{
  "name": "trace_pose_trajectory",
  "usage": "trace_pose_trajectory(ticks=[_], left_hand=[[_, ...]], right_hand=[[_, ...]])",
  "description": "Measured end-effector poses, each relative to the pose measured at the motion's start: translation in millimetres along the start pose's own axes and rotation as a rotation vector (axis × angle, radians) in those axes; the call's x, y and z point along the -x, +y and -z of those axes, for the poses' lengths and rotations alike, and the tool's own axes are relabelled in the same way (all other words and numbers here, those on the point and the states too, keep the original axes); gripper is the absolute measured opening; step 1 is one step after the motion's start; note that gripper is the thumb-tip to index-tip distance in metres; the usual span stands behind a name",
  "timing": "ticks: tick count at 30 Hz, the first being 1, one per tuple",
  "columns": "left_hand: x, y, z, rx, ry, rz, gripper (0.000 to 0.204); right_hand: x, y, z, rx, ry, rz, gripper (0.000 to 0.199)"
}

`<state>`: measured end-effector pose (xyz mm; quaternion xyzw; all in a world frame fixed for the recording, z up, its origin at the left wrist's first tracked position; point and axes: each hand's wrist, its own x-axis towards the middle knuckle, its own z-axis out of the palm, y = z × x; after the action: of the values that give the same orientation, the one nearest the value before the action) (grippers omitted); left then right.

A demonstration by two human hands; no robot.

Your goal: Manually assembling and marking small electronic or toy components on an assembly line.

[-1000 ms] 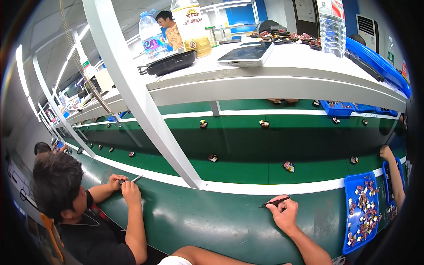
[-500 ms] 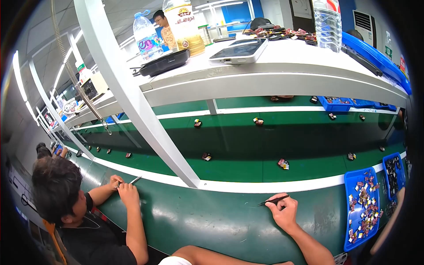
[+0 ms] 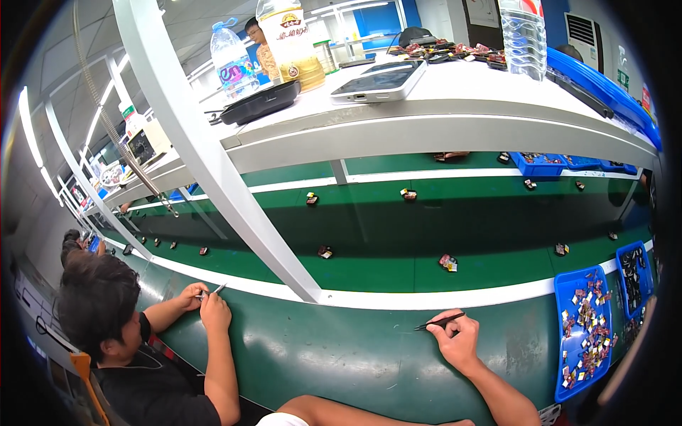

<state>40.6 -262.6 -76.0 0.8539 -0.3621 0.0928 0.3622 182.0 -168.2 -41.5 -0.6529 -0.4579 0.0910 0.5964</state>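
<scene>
Head view. Since the first frame, the small red, white and black parts (image 3: pixel 448 263) on the green conveyor belt (image 3: pixel 511 275) have moved leftward, away from the blue parts tray (image 3: pixel 566 290); a co-worker's forearm (image 3: pixel 628 351) has drawn back and lies just right of that tray. The right hand (image 3: pixel 459 346) keeps its place, left of the tray.

Right hand: thumb and fingers pinch black tweezers (image 3: pixel 447 321), tips pointing left, away from the tray, above the green worktop (image 3: pixel 398 355); contact with the surface cannot be told. Left hand (image 3: pixel 460 423): a sliver at the lower edge, left of the tray and nearer the wearer; finger state cannot be told.

A second blue tray (image 3: pixel 619 257) with black pieces stands beyond the parts tray, to its right. Far left of the parts tray, a seated co-worker (image 3: pixel 160 387) holds a slim pointed tool (image 3: pixel 220 289).
</scene>
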Motion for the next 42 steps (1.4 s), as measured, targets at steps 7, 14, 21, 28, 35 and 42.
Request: trace_pose_trajectory(ticks=[7, 14, 21, 28, 35, 42], left_hand=[[-0.1, 0.7, 2.2, 0.006, 0.004, -0.009, 0.015], [-3.0, -1.0, 1.4, 0.006, 0.027, -0.006, 0.016], [-4.1, 2.1, 3.0, 0.007, 0.039, -0.007, 0.016], [-3.1, 1.9, 5.4, 0.016, 0.057, -0.015, 0.016], [-2.2, -3.3, -0.6, -0.015, 0.045, -0.023, 0.017], [-3.8, -3.1, -3.4, -0.007, 0.087, -0.04, 0.017]], right_hand=[[-0.2, 0.3, 0.0, 0.001, -0.008, 0.0, 0.014], [-0.1, 4.2, 1.8, 0.002, -0.015, -0.002, 0.015], [0.9, 3.4, 2.4, 0.003, -0.016, -0.01, 0.015], [-0.6, -1.1, 0.4, -0.006, -0.01, -0.018, 0.014], [-2.3, 1.5, 1.5, 0.008, -0.011, -0.014, 0.015], [-0.4, 0.0, 2.3, -0.002, -0.012, -0.021, 0.015]])
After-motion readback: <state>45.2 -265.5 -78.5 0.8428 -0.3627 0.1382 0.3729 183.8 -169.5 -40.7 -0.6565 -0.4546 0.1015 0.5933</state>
